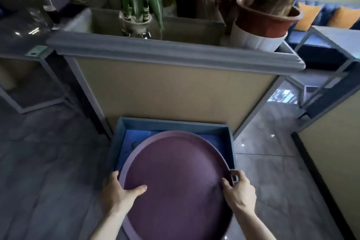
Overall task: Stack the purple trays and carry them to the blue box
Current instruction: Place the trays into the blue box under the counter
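Looking down from head height at two bare hands carrying a large round purple tray (175, 181) over a tiled floor (48, 161). Only one tray surface shows; whether others are stacked beneath it cannot be told.

The left hand (118, 191) clasps the tray's left rim, thumb lying flat on the tray's inner face and the fingers (115, 176) curled around the outside edge. The right hand (239, 191) clasps the right rim the same way, thumb inside, fingers wrapped over the lip. Both are closed firmly on the tray.

The tray's far half hangs above an open blue box (229, 142), which sits on the floor against the foot of a tan partition panel (175, 87) with a grey top ledge. The near half of the tray lies toward the person, apparently not yet over the box. Potted plants (266, 19) stand behind the ledge.

The carrying looks nearly finished, with lowering left to do. The risk from here is fit: the tray looks about as wide as the box opening, so lowered off-centre its rim could catch on a box wall and tip. Fingers wrapped beneath the rim could also be pinched against the walls.
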A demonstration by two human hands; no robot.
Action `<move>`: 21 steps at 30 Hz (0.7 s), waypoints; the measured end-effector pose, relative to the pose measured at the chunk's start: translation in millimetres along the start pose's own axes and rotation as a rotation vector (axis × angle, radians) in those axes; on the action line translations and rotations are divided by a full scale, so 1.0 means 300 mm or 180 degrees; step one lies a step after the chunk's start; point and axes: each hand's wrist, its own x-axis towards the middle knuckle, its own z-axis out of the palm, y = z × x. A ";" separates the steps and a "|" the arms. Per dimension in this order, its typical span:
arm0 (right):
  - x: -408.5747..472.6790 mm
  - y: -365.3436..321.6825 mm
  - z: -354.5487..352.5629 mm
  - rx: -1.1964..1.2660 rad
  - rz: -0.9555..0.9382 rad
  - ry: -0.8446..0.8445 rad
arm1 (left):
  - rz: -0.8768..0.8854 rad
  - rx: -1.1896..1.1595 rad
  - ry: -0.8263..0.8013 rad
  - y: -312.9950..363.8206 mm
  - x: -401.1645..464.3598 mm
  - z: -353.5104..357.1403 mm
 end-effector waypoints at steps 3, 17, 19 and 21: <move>0.067 0.000 0.060 -0.0129 0.0029 -0.0054 | 0.0005 0.0390 0.0065 0.021 0.059 0.050; 0.270 0.007 0.257 -0.0418 0.0249 -0.0160 | -0.0002 0.1489 0.0121 0.101 0.210 0.185; 0.281 0.016 0.272 -0.0471 0.0247 -0.0166 | -0.0053 0.1517 0.0116 0.102 0.218 0.200; 0.288 0.027 0.282 -0.0540 0.0228 -0.0156 | -0.0083 0.1555 0.0079 0.092 0.220 0.216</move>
